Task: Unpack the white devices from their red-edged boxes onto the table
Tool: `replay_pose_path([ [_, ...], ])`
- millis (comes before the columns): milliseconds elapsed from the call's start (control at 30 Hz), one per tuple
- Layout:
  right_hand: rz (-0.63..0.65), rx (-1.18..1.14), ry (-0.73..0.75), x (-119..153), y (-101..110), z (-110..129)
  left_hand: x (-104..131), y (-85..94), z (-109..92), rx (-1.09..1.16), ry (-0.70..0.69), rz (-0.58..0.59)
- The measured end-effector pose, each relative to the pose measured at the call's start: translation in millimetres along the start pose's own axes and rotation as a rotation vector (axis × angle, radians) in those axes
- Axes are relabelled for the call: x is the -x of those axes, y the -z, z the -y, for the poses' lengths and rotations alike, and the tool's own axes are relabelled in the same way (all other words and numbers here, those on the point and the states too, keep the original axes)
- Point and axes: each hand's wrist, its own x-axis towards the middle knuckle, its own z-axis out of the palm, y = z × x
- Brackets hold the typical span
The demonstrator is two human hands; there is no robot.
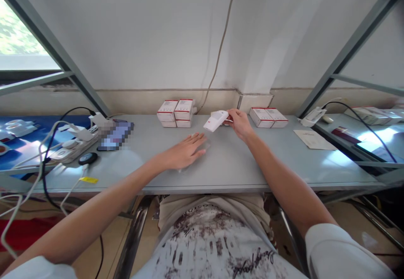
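Observation:
Near the middle of the grey table, my left hand (186, 150) lies flat with its fingers stretched out, palm down over a piece of clear plastic (187, 168) that shows partly beneath it. My right hand (239, 123) is further back and to the right, its fingers pinched on one end of a small white packet (216, 120) with a red mark. The packet is tilted and points toward the left. White boxes with red edges (175, 112) are stacked behind my left hand, and more white boxes (268, 117) sit to the right of my right hand.
At left are a phone (116, 136), a power strip (67, 150) with plugs and cables, and a round black device (88, 158). A paper sheet (314, 139) and a white adapter (312, 116) are at right. Metal frame bars slant up at both sides, before a wall.

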Motion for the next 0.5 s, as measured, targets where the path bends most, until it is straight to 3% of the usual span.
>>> replay_pose_path([
  [200,0.001,0.026,0.01,-0.7,0.8,-1.0,-0.6,-27.2,-1.5,-0.07,-0.018,0.01],
  [500,-0.049,0.08,-0.004,-3.0,4.4,-7.1,-2.7,-29.2,1.2,-0.09,-0.019,0.008],
])
